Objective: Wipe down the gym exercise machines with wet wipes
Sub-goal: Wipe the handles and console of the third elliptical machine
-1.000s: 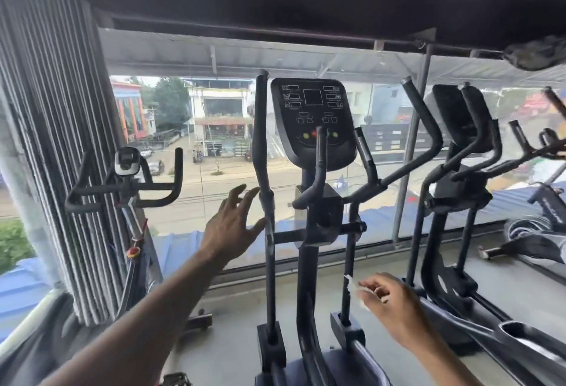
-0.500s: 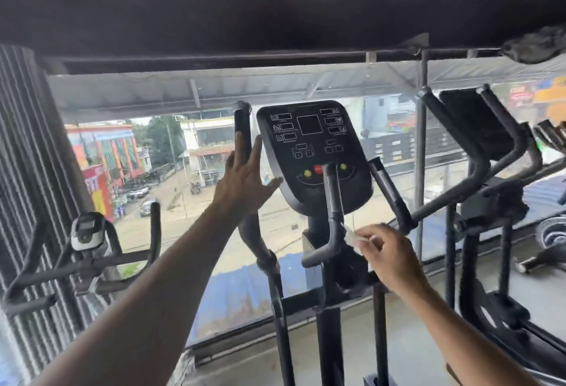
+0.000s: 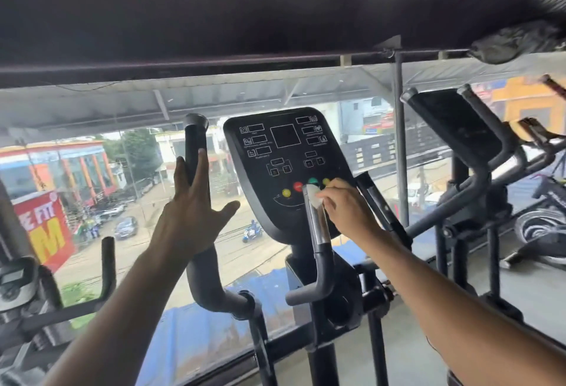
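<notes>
A person stands at an elliptical trainer [image 3: 306, 263] by a wide window, wiping in progress: the right hand [image 3: 344, 208] pinches a white wet wipe [image 3: 314, 196] in curled fingers [image 3: 332, 199] and presses it against the top of the short chrome-sleeved inner handle [image 3: 317, 223], just below the coloured buttons of the black console [image 3: 284, 156]. The left hand [image 3: 190, 211] lies flat with fingers straight and thumb spread against the tall left swing handle [image 3: 194, 153], holding nothing, apparently steadying that arm. The step in hand looks to be cleaning the centre grips; the next move likely calls for drawing the wipe down the chrome sleeve and round its curved base, then on to the console face and the long handles, which appear untouched. The matching right inner handle [image 3: 376, 202] sits just behind the working wrist and could crowd the stroke, and the buttons lie close enough to be pressed by accident. A second elliptical [image 3: 459, 140] stands to the right, an exercise bike [image 3: 21, 281] to the left, with a street scene beyond the glass.
</notes>
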Motion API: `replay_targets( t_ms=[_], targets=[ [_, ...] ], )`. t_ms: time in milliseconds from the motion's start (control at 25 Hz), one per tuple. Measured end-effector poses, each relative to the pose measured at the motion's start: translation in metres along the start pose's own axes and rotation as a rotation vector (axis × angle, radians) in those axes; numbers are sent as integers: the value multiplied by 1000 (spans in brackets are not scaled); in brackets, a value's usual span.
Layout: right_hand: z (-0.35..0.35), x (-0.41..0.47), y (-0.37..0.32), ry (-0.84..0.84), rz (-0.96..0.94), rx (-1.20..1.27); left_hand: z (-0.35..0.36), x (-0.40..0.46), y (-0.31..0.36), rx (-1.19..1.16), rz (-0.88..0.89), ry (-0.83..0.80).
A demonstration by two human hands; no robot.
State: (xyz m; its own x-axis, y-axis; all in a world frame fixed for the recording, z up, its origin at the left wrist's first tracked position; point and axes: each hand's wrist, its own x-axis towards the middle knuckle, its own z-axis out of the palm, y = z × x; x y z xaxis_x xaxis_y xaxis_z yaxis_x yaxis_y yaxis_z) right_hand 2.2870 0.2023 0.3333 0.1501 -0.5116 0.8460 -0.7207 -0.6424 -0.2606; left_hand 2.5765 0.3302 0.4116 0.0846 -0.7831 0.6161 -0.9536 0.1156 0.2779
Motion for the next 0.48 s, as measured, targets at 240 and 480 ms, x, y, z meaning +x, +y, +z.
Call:
replay_targets(
  t_ms=[240, 480],
  targets=[
    [14, -49, 4, 37, -67, -5, 7, 0, 5, 19, -73, 66],
    [6, -21, 12, -141, -306, -68, 8, -4, 10, -65, -104, 71]
  ],
)
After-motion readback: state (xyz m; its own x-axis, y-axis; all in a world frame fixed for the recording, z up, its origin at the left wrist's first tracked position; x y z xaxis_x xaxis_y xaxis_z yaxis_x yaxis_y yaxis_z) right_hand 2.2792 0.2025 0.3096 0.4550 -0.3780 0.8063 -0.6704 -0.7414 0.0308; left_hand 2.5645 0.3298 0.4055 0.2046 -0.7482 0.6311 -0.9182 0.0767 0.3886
